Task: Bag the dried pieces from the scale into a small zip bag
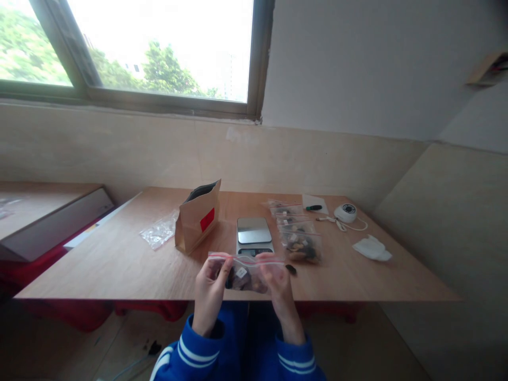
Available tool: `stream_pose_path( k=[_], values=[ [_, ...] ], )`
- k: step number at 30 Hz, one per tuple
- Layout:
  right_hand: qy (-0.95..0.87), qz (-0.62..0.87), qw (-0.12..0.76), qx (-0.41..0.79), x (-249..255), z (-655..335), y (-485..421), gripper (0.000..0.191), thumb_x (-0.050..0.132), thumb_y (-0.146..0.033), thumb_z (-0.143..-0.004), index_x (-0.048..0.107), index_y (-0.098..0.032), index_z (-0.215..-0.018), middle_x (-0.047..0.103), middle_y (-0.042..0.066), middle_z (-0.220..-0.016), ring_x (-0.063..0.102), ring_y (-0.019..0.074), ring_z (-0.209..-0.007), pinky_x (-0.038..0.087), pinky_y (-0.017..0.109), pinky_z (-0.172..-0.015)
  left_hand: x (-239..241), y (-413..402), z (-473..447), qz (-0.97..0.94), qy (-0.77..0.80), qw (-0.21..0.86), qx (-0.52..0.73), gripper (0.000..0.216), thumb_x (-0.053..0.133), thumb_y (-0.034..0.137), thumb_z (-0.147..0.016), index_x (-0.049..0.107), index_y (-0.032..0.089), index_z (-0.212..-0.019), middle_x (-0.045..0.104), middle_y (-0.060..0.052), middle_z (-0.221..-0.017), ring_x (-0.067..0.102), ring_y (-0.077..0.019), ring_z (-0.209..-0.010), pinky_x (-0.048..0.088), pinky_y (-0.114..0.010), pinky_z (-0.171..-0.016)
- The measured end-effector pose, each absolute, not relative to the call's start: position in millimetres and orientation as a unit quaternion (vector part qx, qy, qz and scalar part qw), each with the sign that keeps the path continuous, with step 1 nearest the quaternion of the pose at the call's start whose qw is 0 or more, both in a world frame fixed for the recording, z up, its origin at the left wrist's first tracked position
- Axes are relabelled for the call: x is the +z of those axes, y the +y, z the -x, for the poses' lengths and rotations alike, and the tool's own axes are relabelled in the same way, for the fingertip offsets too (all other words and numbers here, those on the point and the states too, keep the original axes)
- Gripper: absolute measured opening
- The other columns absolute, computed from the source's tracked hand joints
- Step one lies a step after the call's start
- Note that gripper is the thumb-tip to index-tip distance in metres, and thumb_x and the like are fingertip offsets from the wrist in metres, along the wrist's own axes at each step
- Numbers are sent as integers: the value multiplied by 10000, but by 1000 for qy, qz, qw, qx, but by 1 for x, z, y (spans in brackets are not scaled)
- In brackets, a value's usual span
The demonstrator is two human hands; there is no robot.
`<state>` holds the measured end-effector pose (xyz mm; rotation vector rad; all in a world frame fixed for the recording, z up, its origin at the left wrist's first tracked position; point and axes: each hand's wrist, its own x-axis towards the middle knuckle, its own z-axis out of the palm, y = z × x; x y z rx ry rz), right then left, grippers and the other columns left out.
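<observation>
A clear zip bag with a red-striped top edge is held up between my two hands, above the table's front edge. Dark pieces and a small white packet show through its plastic. My left hand pinches the bag's left top corner, thumb in front. At the right part of the same edge, my right hand grips with fingers closed on the plastic. Just behind the bag stands a digital kitchen scale with a bare metal plate; the bag partly covers its front panel.
Left of the scale a brown paper pouch stands open, beside a crumpled clear bag. Several filled zip bags lie in a row at right. Beyond are a screwdriver, a white dome camera with cable, and white tissue.
</observation>
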<state>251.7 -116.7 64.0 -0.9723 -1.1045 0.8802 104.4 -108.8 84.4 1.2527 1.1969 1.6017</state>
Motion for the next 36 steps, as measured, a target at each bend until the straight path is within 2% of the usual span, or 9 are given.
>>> stream_pose_path(
  k=[3, 8, 13, 20, 25, 36],
  values=[
    [-502, 417, 642, 402, 67, -256, -119, 183, 603, -378, -828, 673, -215, -875, 673, 33, -859, 633, 189, -807, 512, 310, -754, 89, -109, -102, -501, 452, 410, 613, 264, 687, 415, -735, 678, 157, -786, 701, -57, -769, 653, -185, -719, 544, -291, -668],
    [-483, 421, 657, 397, 60, -258, -116, 196, 611, -386, -819, 675, -201, -814, 662, 24, -801, 624, 175, -764, 507, 287, -716, 91, -111, -100, -534, 417, 443, 588, 199, 698, 346, -740, 713, 160, -810, 715, -74, -877, 664, -194, -804, 551, -281, -702],
    [-502, 402, 649, 406, 57, -259, -115, 224, 593, -398, -834, 658, -191, -778, 642, 22, -738, 603, 164, -717, 511, 271, -662, 89, -110, -100, -528, 409, 450, 593, 143, 707, 296, -736, 708, 165, -794, 711, -40, -783, 665, -163, -729, 545, -241, -656],
    [-552, 401, 626, 379, 73, -262, -123, 148, 579, -337, -860, 651, -225, -796, 649, 23, -787, 614, 179, -792, 504, 299, -761, 91, -110, -99, -522, 430, 444, 588, 196, 715, 314, -722, 713, 151, -832, 741, -59, -804, 685, -183, -749, 558, -256, -683],
    [-566, 394, 617, 378, 76, -261, -125, 113, 603, -327, -841, 652, -225, -850, 637, 14, -808, 609, 174, -795, 498, 287, -735, 90, -111, -98, -518, 434, 432, 597, 180, 724, 314, -708, 706, 149, -779, 737, -53, -734, 684, -179, -698, 559, -250, -648],
    [-540, 462, 648, 275, 71, -259, -120, 131, 650, -273, -807, 653, -195, -702, 615, 2, -712, 582, 157, -719, 471, 266, -700, 84, -113, -99, -522, 440, 434, 588, 158, 735, 296, -701, 725, 150, -760, 733, -57, -754, 682, -181, -734, 552, -247, -679]
  ],
)
